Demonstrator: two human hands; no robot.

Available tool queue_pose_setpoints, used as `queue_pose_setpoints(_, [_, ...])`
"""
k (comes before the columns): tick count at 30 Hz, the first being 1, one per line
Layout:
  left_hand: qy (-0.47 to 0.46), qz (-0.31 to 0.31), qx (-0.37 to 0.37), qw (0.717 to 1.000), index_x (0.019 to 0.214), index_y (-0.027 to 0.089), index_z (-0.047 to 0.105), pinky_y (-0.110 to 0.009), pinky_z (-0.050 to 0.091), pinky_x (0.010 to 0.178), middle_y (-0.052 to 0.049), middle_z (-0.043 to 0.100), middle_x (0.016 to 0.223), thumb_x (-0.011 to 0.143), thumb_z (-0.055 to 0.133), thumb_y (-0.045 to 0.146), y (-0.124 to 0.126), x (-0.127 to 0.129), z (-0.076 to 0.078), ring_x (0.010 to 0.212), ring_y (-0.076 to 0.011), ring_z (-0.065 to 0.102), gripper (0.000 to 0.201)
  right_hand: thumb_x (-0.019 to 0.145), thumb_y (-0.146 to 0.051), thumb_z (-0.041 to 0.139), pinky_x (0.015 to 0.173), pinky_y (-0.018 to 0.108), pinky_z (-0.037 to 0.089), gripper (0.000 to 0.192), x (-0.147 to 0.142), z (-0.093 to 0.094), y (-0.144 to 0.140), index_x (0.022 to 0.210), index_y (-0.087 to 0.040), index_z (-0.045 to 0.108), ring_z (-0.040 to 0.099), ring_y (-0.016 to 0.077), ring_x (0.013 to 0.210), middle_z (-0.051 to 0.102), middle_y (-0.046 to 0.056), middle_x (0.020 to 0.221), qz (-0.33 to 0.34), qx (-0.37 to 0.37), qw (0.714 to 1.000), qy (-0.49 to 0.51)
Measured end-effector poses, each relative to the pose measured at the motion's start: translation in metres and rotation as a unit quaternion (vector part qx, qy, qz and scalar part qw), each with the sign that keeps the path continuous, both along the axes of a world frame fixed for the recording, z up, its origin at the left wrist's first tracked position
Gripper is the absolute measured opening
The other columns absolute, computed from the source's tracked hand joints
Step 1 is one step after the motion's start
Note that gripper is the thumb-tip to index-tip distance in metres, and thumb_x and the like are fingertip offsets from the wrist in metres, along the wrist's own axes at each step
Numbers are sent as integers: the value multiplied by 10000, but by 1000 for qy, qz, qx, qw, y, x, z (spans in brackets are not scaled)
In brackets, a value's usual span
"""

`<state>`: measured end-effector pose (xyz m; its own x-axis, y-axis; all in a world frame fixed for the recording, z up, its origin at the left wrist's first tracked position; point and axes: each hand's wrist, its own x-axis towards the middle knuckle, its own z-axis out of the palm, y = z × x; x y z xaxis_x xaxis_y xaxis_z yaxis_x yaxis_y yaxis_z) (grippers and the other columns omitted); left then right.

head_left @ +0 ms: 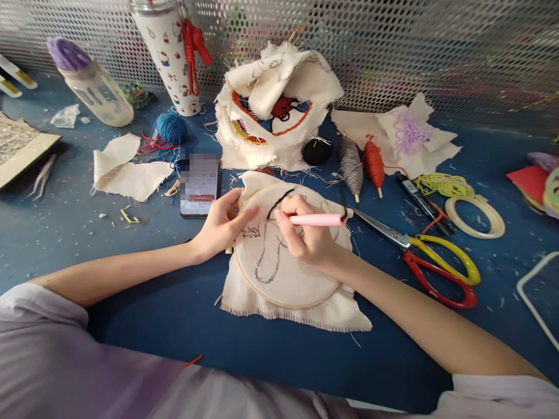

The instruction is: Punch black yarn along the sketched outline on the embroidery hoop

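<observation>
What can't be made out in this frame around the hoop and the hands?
- Head view: tip of the pink tool is hidden by the right hand.
- Phone screen is blurred.
- Left hand covers the edge of the embroidery hoop.
- White frame is cut off by the right edge.

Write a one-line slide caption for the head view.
Right hand works a pink punch needle into hooped cloth; left hand steadies it.
</observation>
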<state>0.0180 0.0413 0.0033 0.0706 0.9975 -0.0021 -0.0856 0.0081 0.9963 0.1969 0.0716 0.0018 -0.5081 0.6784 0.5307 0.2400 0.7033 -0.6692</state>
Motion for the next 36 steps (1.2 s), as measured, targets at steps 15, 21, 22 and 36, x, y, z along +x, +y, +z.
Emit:
queue_pose_setpoints(15, [-7, -7, -32, 999, 805, 157, 535, -164, 412, 500, 13, 536, 707, 793, 680, 305, 4, 0, -2, 627, -83, 506, 207, 848, -145, 517, 493, 245, 329, 195, 3, 2, 8, 665, -205, 490, 439, 76, 508, 487, -53, 580, -27, -198, 963, 179])
queue_pose_setpoints(21, [-19, -8, -36, 999, 806, 159, 540, -158, 411, 491, 17, 543, 703, 789, 686, 289, 3, 0, -2, 615, -77, 507, 196, 812, -131, 505, 463, 244, 292, 189, 1, 1, 10, 639, -203, 487, 417, 74, 492, 463, -54, 557, -37, -232, 949, 209])
queue_pose_setpoints(22, [-19, -8, -36, 999, 798, 162, 535, -159, 407, 486, 19, 540, 697, 789, 686, 292, 3, 0, -2, 608, -76, 505, 200, 807, -133, 505, 460, 244, 288, 188, 1, 1, 10, 634, -203, 485, 415, 74, 490, 460, -54, 552, -38, -234, 948, 213])
queue_pose_setpoints(36, [-11, 3, -48, 999, 761, 157, 515, -167, 407, 509, 22, 526, 679, 775, 688, 285, 5, 1, -1, 622, -80, 505, 216, 825, -156, 493, 466, 246, 304, 182, 0, 1, 6, 655, -215, 468, 405, 78, 485, 464, -56, 557, -79, -188, 962, 179])
